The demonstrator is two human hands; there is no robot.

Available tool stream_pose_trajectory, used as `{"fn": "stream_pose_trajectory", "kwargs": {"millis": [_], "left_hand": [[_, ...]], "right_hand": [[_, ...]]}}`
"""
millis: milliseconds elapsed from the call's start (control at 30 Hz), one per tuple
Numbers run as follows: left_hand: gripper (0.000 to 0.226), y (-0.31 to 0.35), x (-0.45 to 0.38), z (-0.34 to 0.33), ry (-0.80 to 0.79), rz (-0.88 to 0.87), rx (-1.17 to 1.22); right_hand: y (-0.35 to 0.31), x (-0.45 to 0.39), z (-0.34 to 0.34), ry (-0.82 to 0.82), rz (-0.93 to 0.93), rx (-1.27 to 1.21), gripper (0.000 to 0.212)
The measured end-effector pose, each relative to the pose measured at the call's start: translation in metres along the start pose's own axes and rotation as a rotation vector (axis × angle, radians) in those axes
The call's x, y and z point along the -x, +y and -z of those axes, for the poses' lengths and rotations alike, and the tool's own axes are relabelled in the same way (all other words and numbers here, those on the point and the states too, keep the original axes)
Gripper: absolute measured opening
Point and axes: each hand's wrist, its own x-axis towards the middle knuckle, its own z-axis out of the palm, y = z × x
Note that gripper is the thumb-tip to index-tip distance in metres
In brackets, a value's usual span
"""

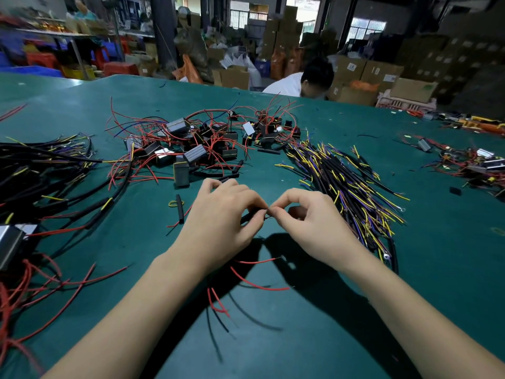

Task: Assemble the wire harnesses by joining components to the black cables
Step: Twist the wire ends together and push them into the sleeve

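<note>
Head view: both hands' fingers point(261, 214) pinch thin black cable point(247, 216).

A factory workshop with storage: a long green worktable point(437, 242) strewn with wire bundles point(347, 181) and small black components point(196, 149), stacked cardboard boxes point(382, 75) along the far wall, coloured plastic bins point(30, 69) far left.

beyond the far edge of the green table point(410, 269) a person in a white top point(287, 84) bends forward. behind them stand stacked cardboard boxes point(382, 73), orange bags point(188, 69), red stools point(120, 68) and blue bins point(30, 71), with bright windows point(367, 26) at the back.
</note>
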Motion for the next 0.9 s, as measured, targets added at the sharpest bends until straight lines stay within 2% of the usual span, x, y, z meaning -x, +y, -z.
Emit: {"fn": "stream_pose_trajectory", "kwargs": {"millis": [100,200,300,367,400,500,600,733,900], "left_hand": [[0.009,0.001,0.000,-0.004,0.015,0.087,0.085],[0.011,0.003,-0.003,-0.006,-0.005,0.235,0.284],[0.015,-0.005,-0.007,0.001,-0.182,0.393,0.609],[0.015,-0.009,-0.008,0.008,-0.286,0.461,0.861],[0.015,-0.012,-0.008,0.011,-0.315,0.472,0.901],[0.014,-0.017,-0.009,0.013,-0.346,0.481,0.887],[0.014,-0.016,-0.008,0.010,-0.323,0.493,0.893],[0.005,-0.013,-0.006,0.007,-0.239,0.445,0.847],[0.018,-0.017,-0.005,0.010,-0.260,0.414,0.709]], "right_hand": [[-0.002,0.002,-0.002,0.062,0.212,0.403,0.009],[-0.007,0.005,-0.007,0.187,0.440,0.763,0.008],[-0.010,0.007,-0.010,0.272,0.622,0.888,0.009],[-0.010,0.007,-0.010,0.278,0.623,0.796,0.009],[-0.010,0.007,-0.010,0.256,0.579,0.702,0.010],[-0.008,0.008,-0.006,0.148,0.395,0.404,0.009],[-0.002,0.005,0.000,0.086,0.295,0.214,0.004],[0.002,0.002,0.002,0.100,0.234,0.091,0.005],[0.008,0.003,0.002,0.094,0.205,0.059,0.008]]}}
